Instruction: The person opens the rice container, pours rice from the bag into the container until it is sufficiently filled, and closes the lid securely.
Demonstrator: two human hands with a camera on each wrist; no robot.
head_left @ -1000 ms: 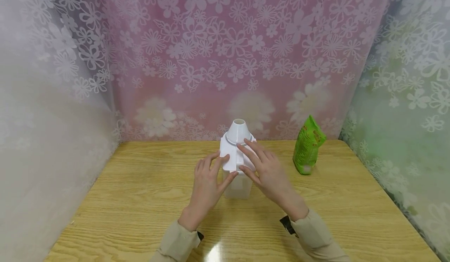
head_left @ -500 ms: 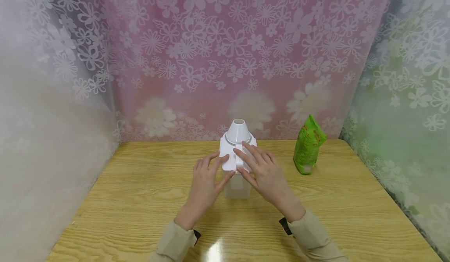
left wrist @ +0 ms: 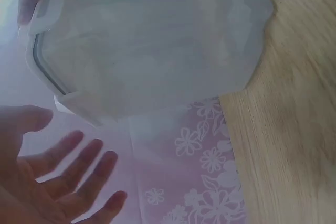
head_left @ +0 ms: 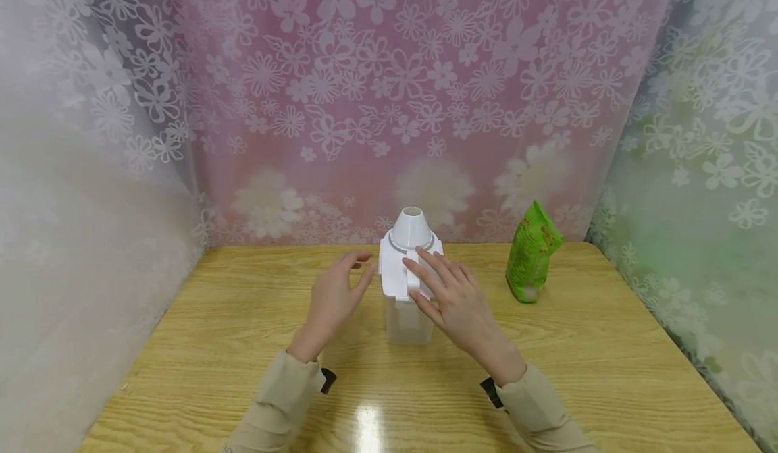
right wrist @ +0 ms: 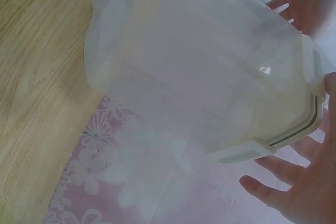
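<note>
A translucent plastic container [head_left: 410, 326] stands upright on the table, with a white lid [head_left: 394, 281] and a white cone-shaped piece [head_left: 412, 229] on top. To its left, my left hand [head_left: 335, 292] hovers apart from it, fingers loosely bent around nothing. My right hand [head_left: 456, 299] rests on the lid's right part with fingers spread, hiding some of it. In the left wrist view, the container's side [left wrist: 152, 51] and its white clips show above the free left hand [left wrist: 63, 174]. Beside the lid edge in the right wrist view, the right hand's fingers [right wrist: 273, 192] are extended.
A green printed bag [head_left: 533, 257] stands at the back right of the wooden table [head_left: 255, 345]. Floral curtains [head_left: 389, 102] enclose the back and both sides. Dark straps [head_left: 492, 393] circle the wrists.
My left hand has let go of the lid's left front and moved left, away from the container. The right hand has shifted slightly left on the lid. Container and bag stay put.
</note>
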